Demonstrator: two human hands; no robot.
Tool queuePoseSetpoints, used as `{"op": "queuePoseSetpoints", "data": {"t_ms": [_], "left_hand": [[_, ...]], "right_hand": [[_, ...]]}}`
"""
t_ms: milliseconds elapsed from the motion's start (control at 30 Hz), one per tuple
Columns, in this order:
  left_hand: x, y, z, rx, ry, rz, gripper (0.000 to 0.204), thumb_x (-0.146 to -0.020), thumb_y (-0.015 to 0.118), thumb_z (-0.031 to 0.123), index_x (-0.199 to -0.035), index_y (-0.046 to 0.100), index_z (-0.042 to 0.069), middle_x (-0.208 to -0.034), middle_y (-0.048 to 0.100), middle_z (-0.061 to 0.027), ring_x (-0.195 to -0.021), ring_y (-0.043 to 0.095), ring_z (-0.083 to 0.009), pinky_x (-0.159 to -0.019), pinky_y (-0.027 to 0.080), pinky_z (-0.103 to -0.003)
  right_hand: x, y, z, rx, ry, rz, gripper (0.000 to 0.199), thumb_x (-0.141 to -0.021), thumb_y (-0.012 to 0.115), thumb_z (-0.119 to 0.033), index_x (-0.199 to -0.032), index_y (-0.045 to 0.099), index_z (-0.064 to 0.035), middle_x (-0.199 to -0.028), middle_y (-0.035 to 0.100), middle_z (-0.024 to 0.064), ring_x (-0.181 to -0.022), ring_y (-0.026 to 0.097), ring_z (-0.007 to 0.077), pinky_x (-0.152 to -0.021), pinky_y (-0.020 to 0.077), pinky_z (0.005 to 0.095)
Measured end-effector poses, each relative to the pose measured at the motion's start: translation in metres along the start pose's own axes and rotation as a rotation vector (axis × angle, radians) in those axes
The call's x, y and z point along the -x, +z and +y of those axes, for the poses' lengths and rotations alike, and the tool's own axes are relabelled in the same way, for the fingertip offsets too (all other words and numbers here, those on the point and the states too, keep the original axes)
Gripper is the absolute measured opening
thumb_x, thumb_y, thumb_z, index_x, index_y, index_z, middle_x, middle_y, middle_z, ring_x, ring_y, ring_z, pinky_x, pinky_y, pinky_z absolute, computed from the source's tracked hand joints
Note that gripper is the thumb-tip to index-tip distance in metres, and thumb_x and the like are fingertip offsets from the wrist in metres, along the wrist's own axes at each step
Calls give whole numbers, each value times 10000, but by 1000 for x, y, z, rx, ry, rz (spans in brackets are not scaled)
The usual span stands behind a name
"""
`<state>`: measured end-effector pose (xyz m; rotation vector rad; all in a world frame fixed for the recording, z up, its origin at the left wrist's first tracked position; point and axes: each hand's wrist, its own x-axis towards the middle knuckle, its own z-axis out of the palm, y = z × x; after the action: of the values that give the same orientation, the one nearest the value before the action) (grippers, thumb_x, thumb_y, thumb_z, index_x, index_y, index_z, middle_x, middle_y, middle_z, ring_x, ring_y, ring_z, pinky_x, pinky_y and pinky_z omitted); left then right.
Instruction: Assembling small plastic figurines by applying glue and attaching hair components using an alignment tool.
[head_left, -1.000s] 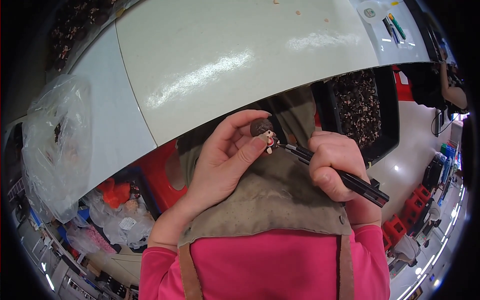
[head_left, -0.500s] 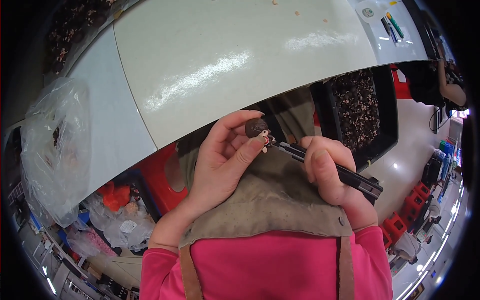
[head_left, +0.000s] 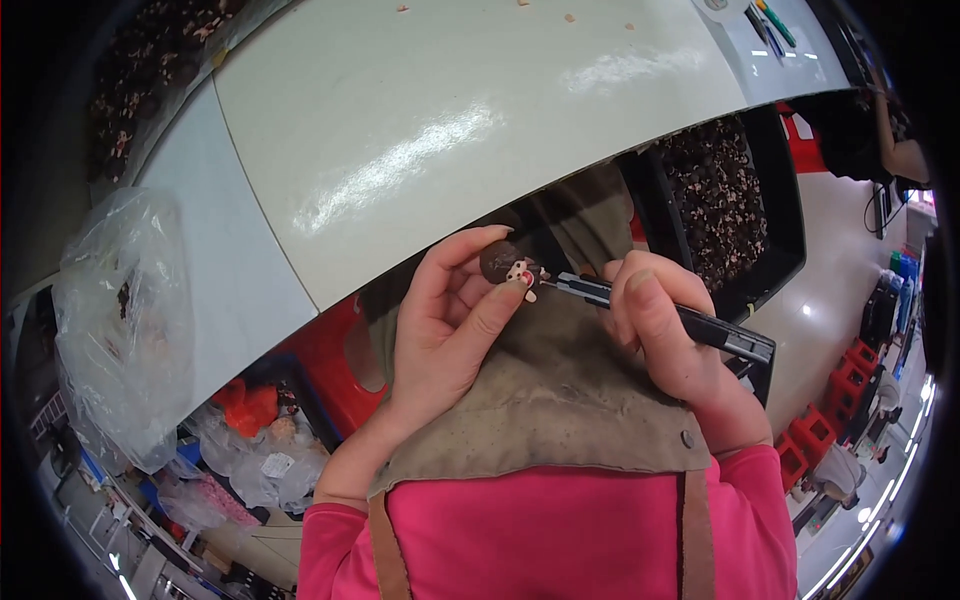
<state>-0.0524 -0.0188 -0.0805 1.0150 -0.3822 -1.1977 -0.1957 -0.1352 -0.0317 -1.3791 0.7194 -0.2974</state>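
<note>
Your left hand [head_left: 445,330] pinches the small brown figurine [head_left: 507,265] between thumb and fingertips, just below the desk [head_left: 450,130] edge, over your apron [head_left: 540,400]. Your right hand [head_left: 665,335] is closed around the utility knife [head_left: 665,315], its long axis running rightward, tip touching the figurine's right side.

Bright, even overhead indoor light. Strong glare streaks on the glossy pale table [head_left: 450,130], mostly centre and far right; smaller hot spots on the shiny floor [head_left: 830,290] at right. Soft shadow under the table's near edge darkens the lap area. Heavy fisheye: table edge bows, corners go black with vignette. Centre sharp, both hands crisp; the clear plastic bag [head_left: 120,320] at left and rim clutter smeared, soft.
</note>
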Motion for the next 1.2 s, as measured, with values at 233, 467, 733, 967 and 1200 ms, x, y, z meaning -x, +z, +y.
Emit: {"op": "queuePoseSetpoints", "data": {"t_ms": [233,467,733,967,1200], "left_hand": [[1,-7,0,3,-126,-77,373,-884,531,7,-1238,413,1,-1090,550,-64,-1005,526,-103,-890,412,-228],[3,-5,-1,-13,-112,-68,364,-876,537,-3,-1219,417,-1,-1105,567,-95,-1000,543,-113,-884,428,-234],[3,-9,-6,-127,-3,-87,366,-851,556,-40,-1192,427,-16,-1105,574,-115,-974,572,-124,-858,459,-233],[3,-12,-8,-182,47,-77,370,-847,562,-43,-1191,429,-18,-1090,582,-112,-961,579,-126,-838,470,-228],[2,-12,-10,-189,48,-62,371,-840,565,-54,-1182,425,-16,-1089,582,-112,-963,579,-129,-845,464,-228]], "right_hand": [[-2,-10,-8,190,-100,-76,385,-905,455,-300,-599,432,-67,-540,449,17,-512,383,129,-543,336,280],[-7,-12,-14,281,-134,-133,382,-894,462,-264,-581,408,-52,-513,436,25,-471,404,149,-472,314,283],[-5,-6,-17,269,9,-89,424,-914,397,-287,-563,379,-51,-475,410,22,-458,408,151,-625,389,279],[-2,1,-10,265,6,-48,417,-920,375,-301,-584,392,-53,-484,420,19,-468,418,160,-763,411,295],[-2,5,-6,186,33,22,431,-941,361,-314,-584,397,-75,-500,392,-6,-487,398,110,-786,390,276]]}}
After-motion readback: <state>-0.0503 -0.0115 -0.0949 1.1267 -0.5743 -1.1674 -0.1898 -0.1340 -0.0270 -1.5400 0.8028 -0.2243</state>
